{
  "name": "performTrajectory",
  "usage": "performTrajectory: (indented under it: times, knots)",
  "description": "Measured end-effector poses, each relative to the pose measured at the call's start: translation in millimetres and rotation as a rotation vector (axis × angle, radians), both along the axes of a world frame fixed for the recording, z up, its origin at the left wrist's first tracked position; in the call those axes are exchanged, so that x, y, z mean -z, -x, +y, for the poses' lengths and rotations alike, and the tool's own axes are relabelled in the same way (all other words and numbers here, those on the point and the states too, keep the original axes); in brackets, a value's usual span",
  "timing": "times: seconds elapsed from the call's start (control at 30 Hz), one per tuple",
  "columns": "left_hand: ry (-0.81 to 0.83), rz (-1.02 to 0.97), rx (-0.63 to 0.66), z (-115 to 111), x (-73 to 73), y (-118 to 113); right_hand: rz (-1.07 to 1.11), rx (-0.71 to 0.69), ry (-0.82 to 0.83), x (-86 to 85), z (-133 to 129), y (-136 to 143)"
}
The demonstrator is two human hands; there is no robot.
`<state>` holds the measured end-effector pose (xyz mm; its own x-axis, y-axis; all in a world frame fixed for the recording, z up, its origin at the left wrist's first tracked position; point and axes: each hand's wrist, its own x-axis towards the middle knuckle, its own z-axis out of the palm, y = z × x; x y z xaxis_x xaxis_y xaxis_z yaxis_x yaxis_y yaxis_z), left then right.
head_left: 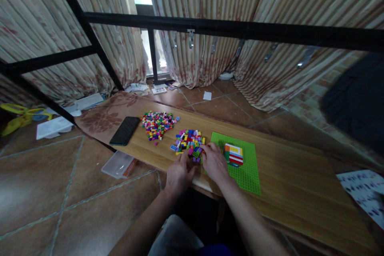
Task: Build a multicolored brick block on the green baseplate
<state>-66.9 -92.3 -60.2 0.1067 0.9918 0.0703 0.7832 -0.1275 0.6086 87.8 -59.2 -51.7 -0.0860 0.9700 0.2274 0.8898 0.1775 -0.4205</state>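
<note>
L hand point(179, 175) + R hand point(215, 161) at a brick pile point(189, 139), wood bench point(288, 168).
Fingers over pile's near & R edges — grip unclear from here. Green baseplate point(249, 176) w/ multicol. block point(234, 156) just R; 2nd pile point(158, 124), blk phone point(125, 131) off L.

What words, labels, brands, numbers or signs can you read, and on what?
None can be read.
White printed item by the window: marks too small and blurred.
Sheet at right edge: marks blurred.
Phone: no readable text.
Bricks: no readable text.
</note>
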Motion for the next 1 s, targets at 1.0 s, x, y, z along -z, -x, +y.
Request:
performTrajectory:
  times: [1.0]
  knots:
    - [-0.114,-0.285,0.035,-2,2.0,6,0.552,-0.011,0.013,-16.6,-28,11]
